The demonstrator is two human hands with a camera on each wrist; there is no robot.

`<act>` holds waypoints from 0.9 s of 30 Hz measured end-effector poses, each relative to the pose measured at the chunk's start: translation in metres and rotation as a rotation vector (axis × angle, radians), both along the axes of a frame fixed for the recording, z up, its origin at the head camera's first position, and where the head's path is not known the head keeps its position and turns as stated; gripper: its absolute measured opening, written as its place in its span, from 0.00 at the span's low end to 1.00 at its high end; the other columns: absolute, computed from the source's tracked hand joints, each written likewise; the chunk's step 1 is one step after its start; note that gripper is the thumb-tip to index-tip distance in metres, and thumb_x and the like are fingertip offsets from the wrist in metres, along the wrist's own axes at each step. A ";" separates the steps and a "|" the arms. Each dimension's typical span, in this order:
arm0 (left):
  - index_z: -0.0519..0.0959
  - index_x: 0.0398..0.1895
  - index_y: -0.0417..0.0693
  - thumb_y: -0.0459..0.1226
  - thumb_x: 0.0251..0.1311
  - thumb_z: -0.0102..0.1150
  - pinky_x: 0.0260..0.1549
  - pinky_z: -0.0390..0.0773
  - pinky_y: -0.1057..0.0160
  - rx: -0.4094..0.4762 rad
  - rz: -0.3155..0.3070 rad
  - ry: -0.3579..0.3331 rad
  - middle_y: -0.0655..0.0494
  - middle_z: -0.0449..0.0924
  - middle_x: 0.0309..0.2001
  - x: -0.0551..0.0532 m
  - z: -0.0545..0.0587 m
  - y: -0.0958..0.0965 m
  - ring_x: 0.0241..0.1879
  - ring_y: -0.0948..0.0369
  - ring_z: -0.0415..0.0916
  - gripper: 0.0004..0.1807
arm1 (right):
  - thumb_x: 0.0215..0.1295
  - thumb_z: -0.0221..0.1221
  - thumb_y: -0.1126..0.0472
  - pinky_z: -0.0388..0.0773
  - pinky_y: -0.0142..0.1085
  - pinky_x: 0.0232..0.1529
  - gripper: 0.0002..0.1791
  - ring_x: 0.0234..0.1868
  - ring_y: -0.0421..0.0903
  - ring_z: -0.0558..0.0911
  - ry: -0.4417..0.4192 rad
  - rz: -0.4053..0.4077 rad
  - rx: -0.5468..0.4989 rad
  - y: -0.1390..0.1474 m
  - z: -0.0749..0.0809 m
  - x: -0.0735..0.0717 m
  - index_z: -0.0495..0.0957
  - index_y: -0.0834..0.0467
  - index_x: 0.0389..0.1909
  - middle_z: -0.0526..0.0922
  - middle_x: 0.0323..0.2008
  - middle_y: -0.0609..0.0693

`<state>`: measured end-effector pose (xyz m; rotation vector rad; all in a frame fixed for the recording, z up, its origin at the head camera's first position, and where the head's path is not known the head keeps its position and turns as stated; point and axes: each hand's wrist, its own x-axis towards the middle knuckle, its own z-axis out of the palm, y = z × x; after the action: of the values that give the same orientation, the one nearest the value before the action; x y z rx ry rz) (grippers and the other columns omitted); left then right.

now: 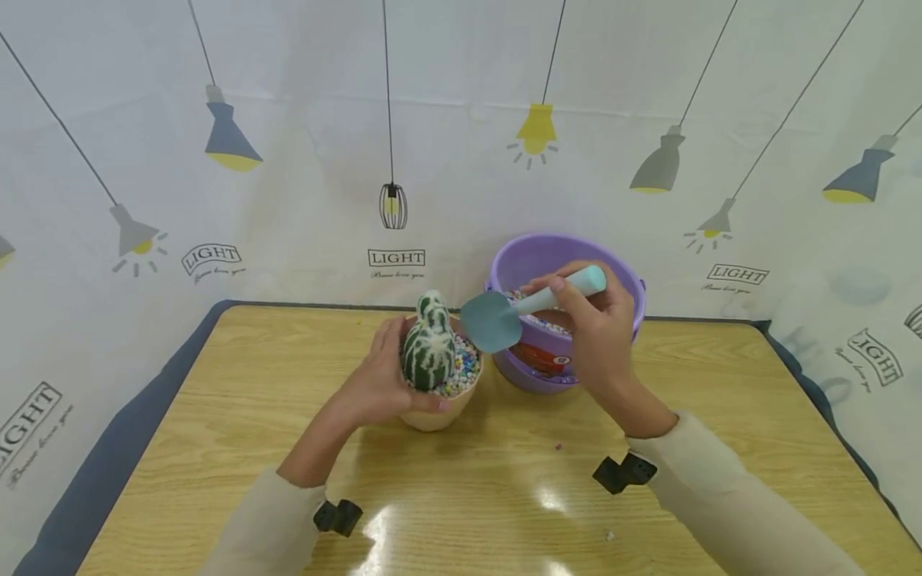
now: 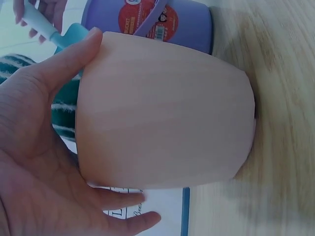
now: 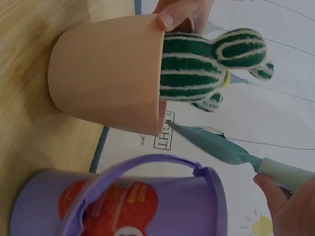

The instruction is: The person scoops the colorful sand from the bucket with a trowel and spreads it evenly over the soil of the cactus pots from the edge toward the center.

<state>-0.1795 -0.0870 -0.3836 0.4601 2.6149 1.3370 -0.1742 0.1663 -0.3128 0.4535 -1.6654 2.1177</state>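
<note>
A peach flowerpot (image 1: 435,419) stands on the table, holding a knitted-looking green-and-white toy cactus (image 1: 426,358) and small multicoloured beads (image 1: 467,368). My left hand (image 1: 379,379) grips the pot at its rim, thumb on the near side and fingers behind. In the left wrist view the pot's wall (image 2: 167,113) fills the middle. My right hand (image 1: 603,336) grips the pale handle of a teal toy shovel (image 1: 492,323). The blade's tip is at the pot's right rim, tilted down in the right wrist view; whether it carries beads cannot be told.
A purple bucket (image 1: 529,248) with a red label stands just right of the pot, with beads inside, partly behind my right hand. Its handle hangs at the front. A pink bit (image 1: 558,446) and a pale bit (image 1: 609,535) lie on the wooden table (image 1: 461,496). A lamp-print cloth (image 1: 310,160) hangs behind.
</note>
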 end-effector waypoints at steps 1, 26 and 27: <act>0.46 0.74 0.48 0.47 0.32 0.82 0.65 0.62 0.43 -0.014 0.011 0.012 0.44 0.47 0.70 0.001 0.001 0.001 0.67 0.45 0.59 0.67 | 0.68 0.57 0.66 0.84 0.46 0.37 0.07 0.37 0.55 0.87 0.000 -0.011 -0.006 0.002 0.001 -0.002 0.73 0.68 0.37 0.84 0.33 0.61; 0.47 0.73 0.46 0.48 0.36 0.81 0.65 0.62 0.40 0.001 0.112 -0.060 0.36 0.45 0.69 0.001 0.001 0.008 0.64 0.41 0.59 0.63 | 0.66 0.62 0.57 0.84 0.43 0.30 0.14 0.35 0.53 0.88 -0.261 -0.165 -0.174 0.084 0.026 -0.078 0.73 0.61 0.46 0.85 0.33 0.57; 0.47 0.73 0.46 0.48 0.37 0.81 0.65 0.62 0.40 -0.002 0.099 -0.071 0.36 0.44 0.69 0.000 0.002 0.007 0.65 0.40 0.59 0.63 | 0.66 0.62 0.57 0.85 0.43 0.31 0.14 0.35 0.53 0.88 -0.263 -0.166 -0.165 0.085 0.023 -0.080 0.73 0.60 0.45 0.86 0.33 0.57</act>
<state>-0.1800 -0.0800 -0.3818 0.2800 2.6111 1.3541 -0.2544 0.2508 -0.2894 -0.0151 -1.5825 2.2402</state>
